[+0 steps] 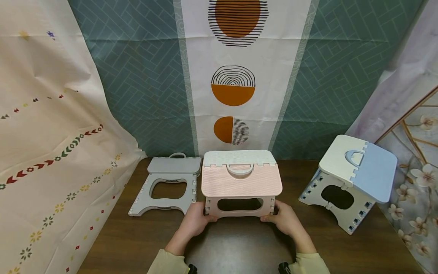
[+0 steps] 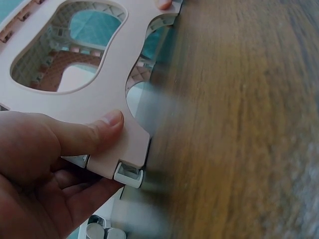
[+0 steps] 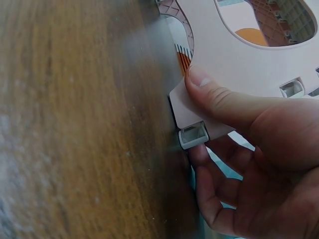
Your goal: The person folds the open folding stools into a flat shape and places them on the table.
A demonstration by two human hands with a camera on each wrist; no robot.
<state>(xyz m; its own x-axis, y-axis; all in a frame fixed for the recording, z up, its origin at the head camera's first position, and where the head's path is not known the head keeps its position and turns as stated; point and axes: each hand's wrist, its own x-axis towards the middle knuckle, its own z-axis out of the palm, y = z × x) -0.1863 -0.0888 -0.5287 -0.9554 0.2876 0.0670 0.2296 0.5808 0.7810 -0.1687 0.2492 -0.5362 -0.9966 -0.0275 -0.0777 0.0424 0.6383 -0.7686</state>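
Hands (image 1: 197,218) (image 1: 284,218) gripping pink stool (image 1: 241,183), gray stool (image 1: 174,166) alongside

Pink-white stool (image 1: 242,186), blue-cream stool (image 1: 362,176), grey stool (image 1: 173,166)

Both arms reach forward in pale sleeves (image 1: 167,262), slanting inward, the wrists bare above the cuffs. The left hand (image 1: 196,219) and right hand (image 1: 284,219) sit level and well apart, thumbs pointing toward each other. Each hand grips between thumb and fingers: the left thumb (image 2: 99,132) presses flat on the near side, its fingers in shadow behind, their tips perhaps bent, though this is hard to see. The right thumb (image 3: 219,97) presses likewise, the right fingers (image 3: 205,186) curling behind.
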